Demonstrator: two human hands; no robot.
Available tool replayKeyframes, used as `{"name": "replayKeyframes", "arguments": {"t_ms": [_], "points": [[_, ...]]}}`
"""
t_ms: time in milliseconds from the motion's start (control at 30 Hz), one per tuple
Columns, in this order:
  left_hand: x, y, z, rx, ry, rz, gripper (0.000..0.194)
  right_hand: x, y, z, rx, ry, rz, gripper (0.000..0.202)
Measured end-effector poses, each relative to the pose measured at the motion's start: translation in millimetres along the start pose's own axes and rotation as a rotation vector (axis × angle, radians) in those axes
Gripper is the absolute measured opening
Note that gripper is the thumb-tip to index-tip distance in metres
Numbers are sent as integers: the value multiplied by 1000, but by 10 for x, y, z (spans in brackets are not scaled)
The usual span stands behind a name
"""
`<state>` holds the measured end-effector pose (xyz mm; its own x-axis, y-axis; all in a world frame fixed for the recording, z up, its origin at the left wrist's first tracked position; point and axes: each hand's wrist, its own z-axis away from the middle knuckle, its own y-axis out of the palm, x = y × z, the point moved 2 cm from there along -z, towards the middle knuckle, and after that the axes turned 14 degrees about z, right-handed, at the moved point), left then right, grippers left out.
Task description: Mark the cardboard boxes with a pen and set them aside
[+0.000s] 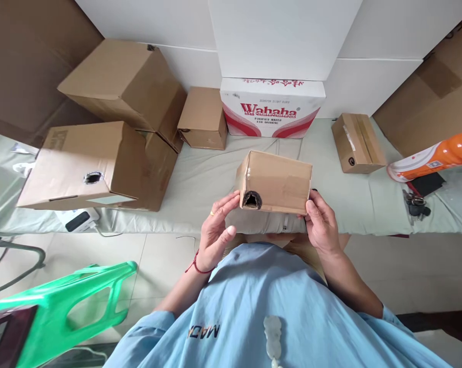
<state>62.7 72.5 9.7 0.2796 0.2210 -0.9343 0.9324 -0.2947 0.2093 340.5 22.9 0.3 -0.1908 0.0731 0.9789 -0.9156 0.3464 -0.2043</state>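
Note:
A small brown cardboard box is held over the front edge of the covered table, straight ahead of me. A ragged hole with a blackened rim shows at its lower left corner. My right hand grips the right end of this box, thumb on the near face and fingers around the side. On the other side, my left hand has its fingers stretched out, their tips at the box's left edge. Its thumb stands apart from the cardboard, and a red cord circles that wrist.
Larger cardboard boxes are stacked at left, one with a hole. A small box and a Wahaha carton stand at the back. At right are another small box, an orange bottle and keys. A green stool stands lower left.

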Motion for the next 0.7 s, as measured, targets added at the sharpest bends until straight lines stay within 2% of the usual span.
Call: {"name": "replayKeyframes", "arguments": {"t_ms": [67,200,367,533,600,700], "points": [[-41,25,-28,140,101,-119,58,-65,-31,-12,-26,29,8,43],[-93,161,-83,393,268,-328,69,-230,-138,-87,-95,128,-116,40],[-72,435,-101,597,353,-384,74,-438,-310,-198,-161,174,-141,39],[-8,560,-117,620,365,-331,77,-565,-393,-220,-241,186,-138,35],[29,547,-120,569,350,-323,76,-577,-400,-211,-261,206,-164,34],[92,475,-114,427,291,-353,72,-541,-394,-191,-274,226,-185,37]]}}
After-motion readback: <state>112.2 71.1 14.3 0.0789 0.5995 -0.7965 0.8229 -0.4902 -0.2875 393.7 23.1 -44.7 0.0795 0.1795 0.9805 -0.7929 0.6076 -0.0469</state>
